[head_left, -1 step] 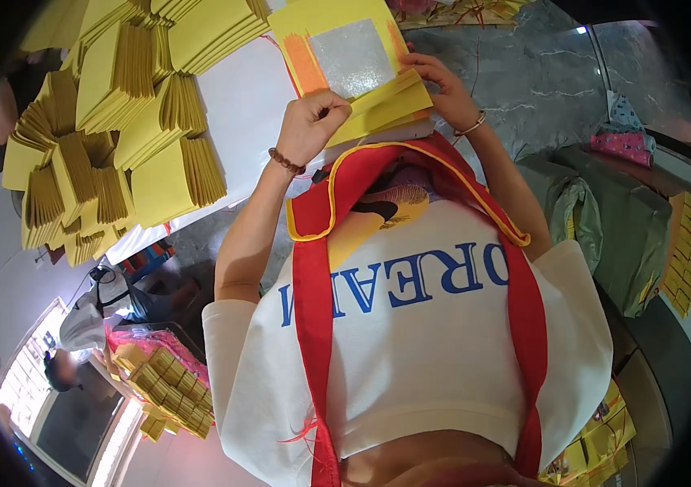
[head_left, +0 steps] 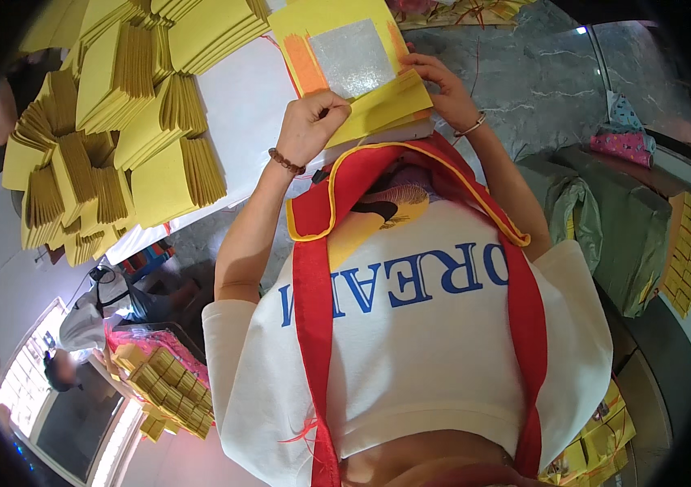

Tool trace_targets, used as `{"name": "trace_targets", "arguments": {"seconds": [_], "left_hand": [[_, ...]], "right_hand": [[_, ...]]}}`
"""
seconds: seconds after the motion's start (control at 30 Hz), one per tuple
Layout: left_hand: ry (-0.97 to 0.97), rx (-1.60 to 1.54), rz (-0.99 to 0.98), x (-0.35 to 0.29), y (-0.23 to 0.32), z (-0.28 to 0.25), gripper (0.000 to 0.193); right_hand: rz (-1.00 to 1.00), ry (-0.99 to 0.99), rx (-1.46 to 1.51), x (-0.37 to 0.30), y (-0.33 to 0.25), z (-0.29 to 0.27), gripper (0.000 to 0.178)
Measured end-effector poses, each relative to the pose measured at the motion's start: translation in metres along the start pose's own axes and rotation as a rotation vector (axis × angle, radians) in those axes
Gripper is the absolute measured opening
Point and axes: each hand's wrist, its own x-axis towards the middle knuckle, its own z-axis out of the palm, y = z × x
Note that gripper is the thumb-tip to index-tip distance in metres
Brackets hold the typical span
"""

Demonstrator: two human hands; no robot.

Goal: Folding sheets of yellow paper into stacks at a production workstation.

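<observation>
White-topped table (head_left: 236, 101) carries fanned paper stacks (head_left: 146, 134) on its left, while the yellow sheet (head_left: 337, 18) lies at its right end, between the hands, its silver square (head_left: 353, 61) facing up and its near edge raised as a flap (head_left: 386, 107) running left to right. Left hand (head_left: 311, 123), nearer the flap's left end, has its grip closed on it; right hand (head_left: 451, 91) stands beside the opposite end, fingers half bent, whether gripping I cannot tell

One line of big blue capital letters (head_left: 409, 282) with serifs runs across the chest of the person's white shirt (head_left: 434, 365). It stands upside down in this view, and a red apron strap (head_left: 313, 308) crosses its left end.
</observation>
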Motion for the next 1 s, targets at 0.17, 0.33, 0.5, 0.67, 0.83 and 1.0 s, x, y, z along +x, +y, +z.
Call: {"name": "trace_targets", "arguments": {"seconds": [0.17, 0.33, 0.5, 0.67, 0.83, 1.0], "left_hand": [[-0.007, 0.014, 0.004, 0.0, 0.001, 0.001, 0.018], [-0.009, 0.032, 0.019, 0.0, -0.001, 0.001, 0.019], [0.001, 0.061, 0.035, -0.001, 0.001, 0.001, 0.02], [-0.014, -0.053, 0.04, -0.002, 0.009, -0.002, 0.019], [-0.019, -0.049, 0.275, -0.007, 0.008, -0.036, 0.043], [-0.071, 0.312, 0.437, -0.006, 0.003, -0.043, 0.075]], "right_hand": [[0.0, 0.01, 0.008, -0.001, 0.001, 0.0, 0.035], [0.015, 0.025, -0.005, 0.0, -0.003, 0.0, 0.038], [0.041, 0.028, 0.024, 0.001, -0.003, 0.002, 0.039], [0.019, 0.017, 0.008, 0.002, -0.004, 0.001, 0.035], [0.005, 0.037, -0.007, 0.004, -0.005, -0.001, 0.027], [-0.006, 0.057, 0.028, 0.005, -0.007, 0.002, 0.021]]}}
